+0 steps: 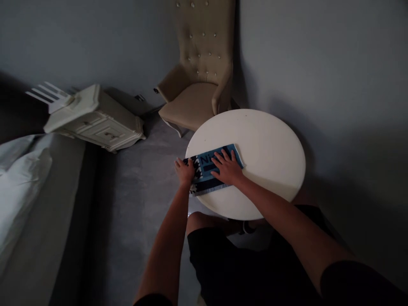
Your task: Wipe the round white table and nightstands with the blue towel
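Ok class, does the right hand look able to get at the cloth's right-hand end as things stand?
Probably yes: the right hand rests with its fingers spread on the blue cloth, close to that end, and nothing appears to stand between them.

A round, white worktop [270, 148] was topped by a blue cloth [206, 175], which was laid flat and at a slant over the near left part. The cloth was patterned in navy, black and white and was marked with partly covered lettering. Its left end was carried slightly past the worktop's edge.
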Tool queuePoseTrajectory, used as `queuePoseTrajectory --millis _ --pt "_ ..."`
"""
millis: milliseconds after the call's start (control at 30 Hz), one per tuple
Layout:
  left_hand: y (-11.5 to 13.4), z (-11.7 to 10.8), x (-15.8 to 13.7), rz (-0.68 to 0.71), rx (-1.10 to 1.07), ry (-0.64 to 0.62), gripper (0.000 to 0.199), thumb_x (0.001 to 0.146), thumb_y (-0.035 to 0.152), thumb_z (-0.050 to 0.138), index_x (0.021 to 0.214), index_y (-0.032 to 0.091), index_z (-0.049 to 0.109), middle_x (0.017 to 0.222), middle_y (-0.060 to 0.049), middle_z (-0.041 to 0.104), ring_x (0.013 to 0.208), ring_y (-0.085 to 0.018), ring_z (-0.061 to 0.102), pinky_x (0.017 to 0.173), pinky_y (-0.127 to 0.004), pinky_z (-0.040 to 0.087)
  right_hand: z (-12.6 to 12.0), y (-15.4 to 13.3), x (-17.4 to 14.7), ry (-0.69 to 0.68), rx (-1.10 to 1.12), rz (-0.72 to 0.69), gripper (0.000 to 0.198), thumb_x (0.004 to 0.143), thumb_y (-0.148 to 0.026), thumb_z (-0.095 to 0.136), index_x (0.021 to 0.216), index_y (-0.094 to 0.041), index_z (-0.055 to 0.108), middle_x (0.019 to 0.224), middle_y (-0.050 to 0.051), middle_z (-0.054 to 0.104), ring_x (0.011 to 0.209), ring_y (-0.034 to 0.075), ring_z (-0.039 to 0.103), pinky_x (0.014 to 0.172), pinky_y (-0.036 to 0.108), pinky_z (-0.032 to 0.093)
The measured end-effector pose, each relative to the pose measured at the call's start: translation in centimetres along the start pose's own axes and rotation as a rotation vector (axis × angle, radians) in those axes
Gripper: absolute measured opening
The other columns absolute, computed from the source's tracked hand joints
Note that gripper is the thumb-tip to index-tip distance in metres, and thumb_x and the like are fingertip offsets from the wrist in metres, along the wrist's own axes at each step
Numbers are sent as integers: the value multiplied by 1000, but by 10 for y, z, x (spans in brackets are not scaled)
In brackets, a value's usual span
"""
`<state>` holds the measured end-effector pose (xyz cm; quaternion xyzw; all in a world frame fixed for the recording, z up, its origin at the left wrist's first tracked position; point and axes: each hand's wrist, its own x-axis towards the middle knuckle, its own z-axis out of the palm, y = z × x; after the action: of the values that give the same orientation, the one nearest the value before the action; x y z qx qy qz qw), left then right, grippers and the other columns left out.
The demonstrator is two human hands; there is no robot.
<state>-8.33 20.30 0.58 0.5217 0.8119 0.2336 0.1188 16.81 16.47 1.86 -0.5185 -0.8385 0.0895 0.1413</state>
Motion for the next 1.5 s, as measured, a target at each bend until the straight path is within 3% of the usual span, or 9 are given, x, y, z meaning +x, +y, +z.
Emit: queuePoseTrajectory --millis 100,233,367,567,833,1000,1200,1333,1500 --pt "10 -5 4 231 53 43 81 111 51 58 179 10 42 189 -25 29 179 -41 22 144 -62 24 3 7 30 33 -17 28 75 113 -65 49 175 -24 54 189 7 36 179 43 20 143 80 9" --pt "27 -2 4 437 163 -182 64 114 53 53 171 26 60 184 -14 46 174 -37 35 143 -63 26 2 26 71 50 -31 57 74 113 -65 49 174 -24 55 189 8 37 178 43 22 142 80 10" --pt "45 10 18 452 226 -189 70 112 53 57 176 26 54 189 -12 36 178 -40 23 144 -69 15 0 52 112 50 -32 77 74 113 -65 47 174 -24 55 188 8 38 178 43 23 142 80 8" --pt "60 19 40 379 27 -184 70 107 51 68 173 28 59 189 -8 37 180 -39 16 145 -67 4 -4 97 170 45 -20 145 79 113 -68 42 176 -22 52 189 10 35 177 43 22 142 80 7" --pt "40 27 45 402 111 -164 76 113 55 57 181 26 44 193 -14 26 180 -40 14 144 -70 11 -28 165 204 31 -71 271 82 114 -69 34 179 -21 47 192 11 30 177 46 18 140 81 7" --pt "37 30 47 396 129 -194 72 113 56 57 177 25 50 191 -14 30 180 -39 16 144 -68 9 -52 212 183 -12 -176 373 84 115 -70 26 182 -22 41 193 11 27 177 45 19 140 80 11" --pt "32 31 51 381 72 -171 62 115 52 52 170 24 58 188 -14 38 179 -37 23 145 -66 14 -79 262 121 -45 -249 515 88 115 -74 21 184 -21 35 193 16 22 175 46 24 138 80 17" --pt "27 29 52 335 -146 -77 52 118 39 44 163 22 61 174 -17 58 169 -31 44 143 -55 28 -92 267 62 -47 -264 558 87 115 -71 19 184 -20 35 194 16 21 176 45 23 138 79 22" --pt "29 16 39 146 -263 86 46 117 28 35 152 18 65 153 -19 70 150 -29 61 130 -44 46 -97 240 -24 -37 -268 601 88 116 -69 17 183 -17 37 193 17 23 177 47 18 138 81 17"
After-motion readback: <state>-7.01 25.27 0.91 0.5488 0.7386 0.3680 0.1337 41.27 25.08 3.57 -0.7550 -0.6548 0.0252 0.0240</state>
